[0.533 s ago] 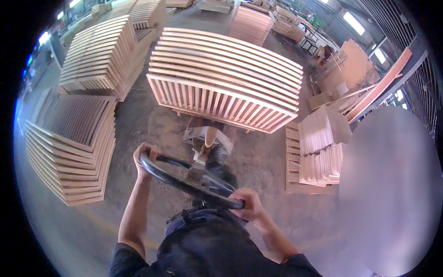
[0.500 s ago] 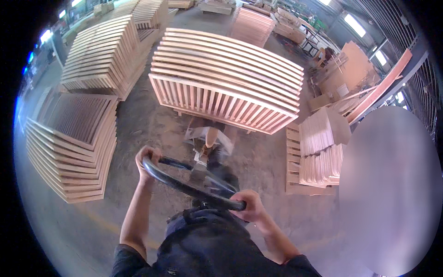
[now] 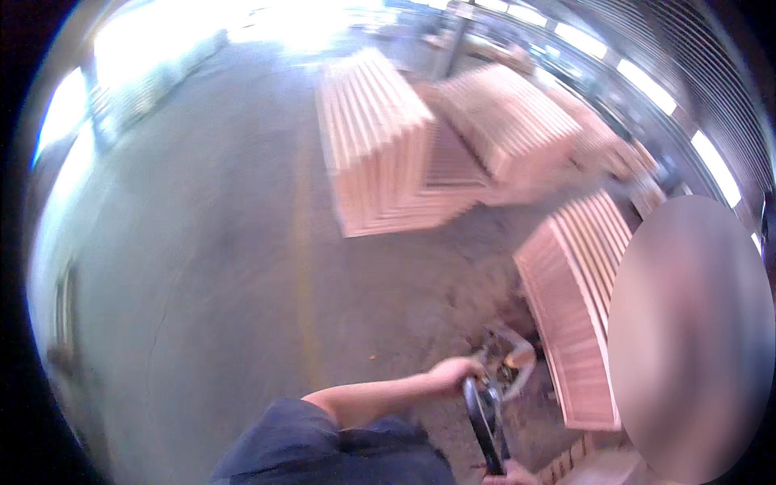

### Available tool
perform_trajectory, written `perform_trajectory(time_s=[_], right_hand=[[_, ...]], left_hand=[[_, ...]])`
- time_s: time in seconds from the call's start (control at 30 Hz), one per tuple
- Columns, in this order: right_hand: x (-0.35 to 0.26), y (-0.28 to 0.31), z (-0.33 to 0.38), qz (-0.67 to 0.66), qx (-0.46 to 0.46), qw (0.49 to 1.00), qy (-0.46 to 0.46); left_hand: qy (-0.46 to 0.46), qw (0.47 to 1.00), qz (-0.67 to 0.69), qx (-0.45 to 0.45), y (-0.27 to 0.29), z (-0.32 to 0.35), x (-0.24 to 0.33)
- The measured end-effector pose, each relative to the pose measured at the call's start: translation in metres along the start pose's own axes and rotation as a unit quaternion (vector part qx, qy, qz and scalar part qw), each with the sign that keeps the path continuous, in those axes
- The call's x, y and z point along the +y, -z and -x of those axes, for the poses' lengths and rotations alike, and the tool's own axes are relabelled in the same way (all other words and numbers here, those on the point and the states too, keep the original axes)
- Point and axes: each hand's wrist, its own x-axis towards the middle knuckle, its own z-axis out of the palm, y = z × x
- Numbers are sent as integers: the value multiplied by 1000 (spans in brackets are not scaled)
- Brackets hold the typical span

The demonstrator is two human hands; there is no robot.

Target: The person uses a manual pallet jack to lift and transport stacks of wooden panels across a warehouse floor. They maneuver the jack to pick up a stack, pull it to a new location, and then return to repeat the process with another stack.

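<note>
A black loop-shaped pallet jack handle [image 3: 482, 420] sits at the lower right, seen nearly edge-on. My left hand [image 3: 454, 374] closes on its far end, with the left arm stretched across to the right. At the near end, my right hand [image 3: 513, 475] grips the handle close to the lower edge, partly cut off. Just beyond the handle is the blurred base of the pallet jack [image 3: 517, 364]. Next to it on the right stands a stack of slatted wooden frames [image 3: 570, 323], its far side hidden by a blurred patch.
More stacked wooden frames [image 3: 380, 153] stand ahead, with another stack [image 3: 517, 121] behind them to the right. A faint yellow line [image 3: 303, 267] runs along the concrete floor [image 3: 218, 267]. Pale boards [image 3: 606, 467] lie at the lower right edge. Bright light washes out the far end.
The view has swung left, so the handle and the nearby frame stack now appear at the right. More floor shows on the left. Both hands stay on the handle.
</note>
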Motion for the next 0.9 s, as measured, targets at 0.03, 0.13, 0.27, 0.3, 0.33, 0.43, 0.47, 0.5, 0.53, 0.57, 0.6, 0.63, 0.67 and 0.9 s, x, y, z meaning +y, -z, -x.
perform_trajectory(time_s=[0.03,0.13,0.27,0.3,0.33,0.43,0.47,0.5,0.53,0.57,0.6,0.63,0.67,0.9], right_hand=[[9,-10,1,-29,14,999,-24],[121,-30,-87,36,112,993,9],[48,-135,-155,12,115,991,66],[25,-159,-162,-6,109,991,77],[8,-187,-171,-19,102,991,85],[-47,-275,-212,-11,61,993,102],[-64,-295,-230,-7,34,994,100],[-75,-323,-244,-4,29,995,97],[-83,-351,-255,-7,20,996,92],[-93,-372,-265,-4,19,996,86],[-100,-393,-274,-4,16,997,80],[-105,-412,-282,-7,19,997,72],[-114,-430,-291,-6,17,998,65],[-109,-522,-315,-80,84,993,-25]], left_hand=[[11,1000,-19,-10,-4,18,-14],[73,996,-38,-22,4,92,-32],[263,956,-41,-122,58,199,-9],[298,946,-15,-122,81,252,-1],[286,955,0,-75,86,290,-10],[354,935,-26,8,181,405,-7],[414,909,-42,22,217,445,6],[460,886,-48,27,241,493,12],[443,888,-75,98,259,563,-4],[420,886,-103,170,267,616,-19],[461,859,-99,202,284,665,-9],[498,830,-94,231,301,709,6],[550,789,-90,259,311,753,18],[752,585,-90,290,333,1064,51]])
